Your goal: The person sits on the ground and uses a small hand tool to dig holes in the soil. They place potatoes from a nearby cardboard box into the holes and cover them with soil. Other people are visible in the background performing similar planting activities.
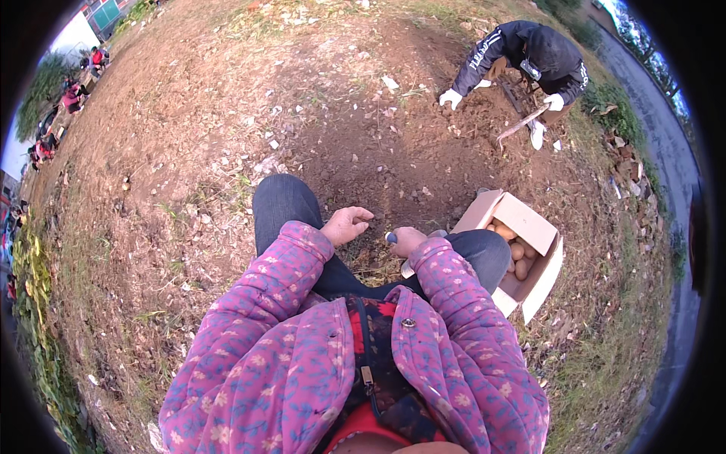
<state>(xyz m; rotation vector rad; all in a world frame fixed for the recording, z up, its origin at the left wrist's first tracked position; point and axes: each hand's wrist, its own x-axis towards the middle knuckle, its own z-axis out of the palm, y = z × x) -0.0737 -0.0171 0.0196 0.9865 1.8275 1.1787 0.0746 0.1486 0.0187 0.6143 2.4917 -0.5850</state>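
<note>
My left hand (pixel 343 226) is held over the dark loosened soil (pixel 391 193) between my knees, fingers apart and nothing in it. Close by on the right, my right hand (pixel 408 242) is closed around a handle (pixel 391 238) with a dark blue, pale-rimmed end. The rest of that tool is hidden by the hand and sleeve. Beside my right knee, an open cardboard box (pixel 524 221) stands with its flaps spread. Several potatoes (pixel 517 251) lie inside it.
Ahead on the right, a co-worker (pixel 524 57) in a dark hooded jacket and white gloves bends over the soil, holding a wooden-handled digging tool (pixel 523 123). Other people (pixel 72 96) sit at the far left. A paved road (pixel 661 113) runs along the right edge.
</note>
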